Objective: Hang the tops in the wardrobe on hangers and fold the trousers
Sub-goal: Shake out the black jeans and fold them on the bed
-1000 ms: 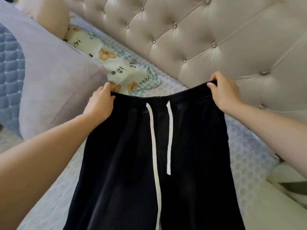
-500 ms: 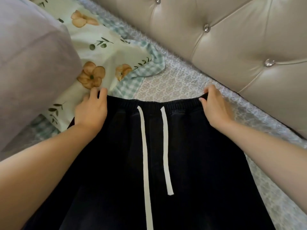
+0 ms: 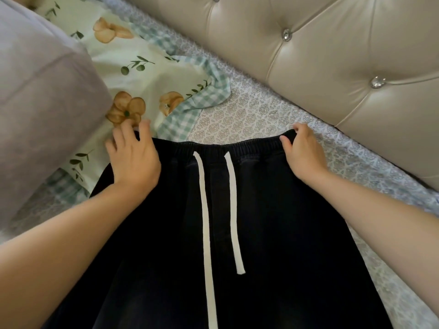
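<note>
On the bed (image 3: 249,115), close under the padded headboard (image 3: 332,67), the black trousers (image 3: 273,222) lie spread front-up. Their waistband (image 3: 237,146) points toward the headboard and the legs run off the bottom of the view. The left hand (image 3: 135,160) rests on the left corner of the waistband, its fingers (image 3: 118,136) straight and spread, the tips reaching onto the flowered cloth (image 3: 147,74). The right hand (image 3: 303,155) pinches the right corner, fingers (image 3: 300,129) curled over the edge and thumb on top. The likelier trouble is on the left: that corner overlaps the flowered cloth, so a fold started there could catch the cloth and drag it along, or leave a ridge underneath. The two white cords (image 3: 206,222) lie loose and uneven down the front and could bunch inside a fold unless tucked in first. Room is tight ahead, where the headboard stands just beyond the waistband, and on the left, where the grey pillow (image 3: 42,103) crowds in. The open sheet lies to the right and back toward the person, so folding that way looks easier.
</note>
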A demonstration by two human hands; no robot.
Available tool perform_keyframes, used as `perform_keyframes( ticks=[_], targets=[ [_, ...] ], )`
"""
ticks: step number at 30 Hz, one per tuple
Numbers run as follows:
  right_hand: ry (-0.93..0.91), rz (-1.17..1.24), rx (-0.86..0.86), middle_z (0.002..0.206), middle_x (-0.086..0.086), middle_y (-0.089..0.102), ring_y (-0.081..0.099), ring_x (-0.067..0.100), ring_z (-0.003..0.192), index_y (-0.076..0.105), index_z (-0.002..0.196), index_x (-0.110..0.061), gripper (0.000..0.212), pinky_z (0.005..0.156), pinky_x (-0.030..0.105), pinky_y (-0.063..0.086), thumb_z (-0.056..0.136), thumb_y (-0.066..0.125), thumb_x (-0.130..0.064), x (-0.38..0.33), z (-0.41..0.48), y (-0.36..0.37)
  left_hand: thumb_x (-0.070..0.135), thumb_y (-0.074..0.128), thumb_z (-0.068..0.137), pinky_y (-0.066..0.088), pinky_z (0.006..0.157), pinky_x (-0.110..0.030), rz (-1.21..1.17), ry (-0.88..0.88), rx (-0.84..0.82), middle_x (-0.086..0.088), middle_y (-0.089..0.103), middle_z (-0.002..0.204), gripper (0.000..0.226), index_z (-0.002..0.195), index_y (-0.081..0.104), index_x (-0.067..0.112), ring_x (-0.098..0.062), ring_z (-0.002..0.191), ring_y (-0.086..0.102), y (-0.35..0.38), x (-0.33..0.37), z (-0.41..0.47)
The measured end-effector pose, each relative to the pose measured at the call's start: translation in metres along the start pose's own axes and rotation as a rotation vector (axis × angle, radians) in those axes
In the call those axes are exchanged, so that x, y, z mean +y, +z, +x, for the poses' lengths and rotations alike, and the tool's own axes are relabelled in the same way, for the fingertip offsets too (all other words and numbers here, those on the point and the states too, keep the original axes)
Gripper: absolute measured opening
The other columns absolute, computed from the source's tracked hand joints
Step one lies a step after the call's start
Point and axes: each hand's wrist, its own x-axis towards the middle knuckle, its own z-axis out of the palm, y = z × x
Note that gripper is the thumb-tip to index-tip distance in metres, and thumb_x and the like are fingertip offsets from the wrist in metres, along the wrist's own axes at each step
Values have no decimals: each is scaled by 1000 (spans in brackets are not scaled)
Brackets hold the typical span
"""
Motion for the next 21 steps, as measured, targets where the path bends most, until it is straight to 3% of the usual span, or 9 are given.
perform_keyframes(
  ticks=[2,4,7,8,10,13,15,18,21],
  targets=[
    [14,78,-45,143,10,46,47,28,128,38,142,-8,53,100,39,40,100,47,-40,3,-1,-5,17,49,96,28,107,-53,-93,190,75,-19,40,144,49,142,36,8,-36,133,37,-12,23,-22],
    [36,134,-67,136,8,53,49,26,125,45,136,-9,51,99,37,40,99,47,-44,6,-3,-12,35,37,99,22,116,-51,-122,371,17,-12,37,154,56,149,33,11,-29,145,30,-13,50,-51],
    [97,280,-65,92,1,61,59,18,88,60,98,-15,35,78,34,43,102,41,-43,11,-5,-22,53,25,99,14,122,-49,-94,477,-172,-4,20,163,68,156,22,16,-24,152,12,4,84,-91],
    [121,314,-63,74,-2,52,51,16,71,53,78,-17,38,69,33,38,103,38,-42,13,-7,-24,56,22,99,12,122,-49,-65,490,-212,-4,17,164,70,157,20,17,-24,152,9,12,89,-101],
    [145,340,-81,61,-1,34,34,17,57,32,64,-18,47,58,34,27,103,35,-43,18,-13,-29,59,19,98,14,121,-50,-5,485,-271,-5,13,164,72,157,18,17,-25,152,8,23,93,-113],
    [158,316,-145,56,2,29,31,19,54,29,61,-17,49,56,33,24,103,36,-41,30,-31,-34,61,15,97,10,122,-50,33,447,-340,-2,2,165,74,158,10,20,-23,152,0,30,91,-118],
    [197,326,-212,56,9,37,38,25,54,37,61,-11,46,58,32,27,101,45,-32,42,-45,-40,62,7,97,1,123,-48,67,446,-405,0,-15,164,73,157,-8,23,-21,151,-14,24,95,-115],
    [222,386,-284,88,29,63,62,42,82,62,89,5,24,69,34,44,94,57,-17,52,-60,-53,62,8,98,-3,122,-48,156,441,-552,2,-31,158,73,152,-23,24,-20,148,-25,8,102,-106],
    [206,430,-310,102,21,69,66,34,96,68,102,-1,20,88,42,51,93,61,-18,43,-72,-75,58,19,101,-1,122,-50,214,458,-678,2,-28,160,74,154,-19,24,-21,149,-20,-10,106,-90]
  ],
)
